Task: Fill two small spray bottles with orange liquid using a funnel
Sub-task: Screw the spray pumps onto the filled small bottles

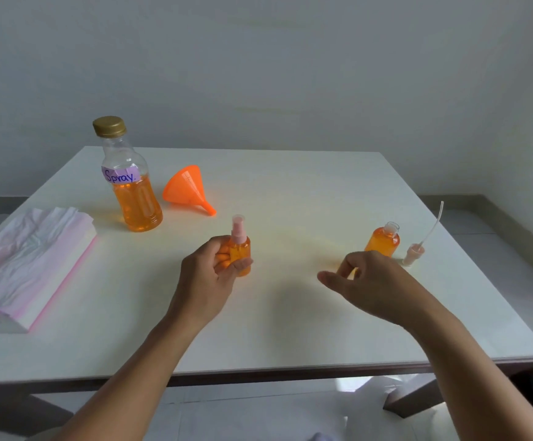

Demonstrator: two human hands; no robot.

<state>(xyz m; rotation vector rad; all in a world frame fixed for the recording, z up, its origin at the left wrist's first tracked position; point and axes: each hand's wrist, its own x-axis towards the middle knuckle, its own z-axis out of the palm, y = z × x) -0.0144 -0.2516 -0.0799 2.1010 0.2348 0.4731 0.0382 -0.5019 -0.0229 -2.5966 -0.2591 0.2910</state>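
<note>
Left hand (209, 265) grips a capped spray bottle (240, 249); right hand (364, 281) hovers loosely open, empty, near the uncapped bottle (383, 240).

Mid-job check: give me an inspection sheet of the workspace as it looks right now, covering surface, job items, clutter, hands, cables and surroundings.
Surface: white table, no spill seen.
Large bottle: upright at far left, gold cap on, labelled "Spray", orange liquid about halfway up.
Funnel: orange, lying on its side beside the large bottle.
First spray bottle: filled, pink spray head fitted.
Second spray bottle: filled, neck open, standing on the table.
Loose spray head: beside the second bottle, tube pointing up.
Clutter: stack of tissues at the left edge.
Left hand: gripping the first spray bottle.
Right hand: empty, in front of the second bottle.
Cables: nothing seen.
Surroundings: plain wall, tiled floor.
</note>
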